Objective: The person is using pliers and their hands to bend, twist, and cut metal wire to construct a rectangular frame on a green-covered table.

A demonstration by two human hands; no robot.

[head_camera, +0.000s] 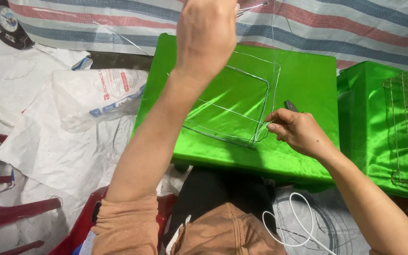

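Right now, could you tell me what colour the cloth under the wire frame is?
Bright, shiny green cloth, seen in the head view, beneath the wire frame.

Light: bright and even, seemingly from overhead; no hard shadows.
Glare: white sheen streaked across folds of the green satin cloth (242, 99); thin wire frame (227, 111) caught pale glints.
Shadow: soft dark band lay under the cloth's near edge.
Focus: centre was sharp; raised left hand (206, 35) slightly soft.
Edges: mild wide-angle bending at the corners.
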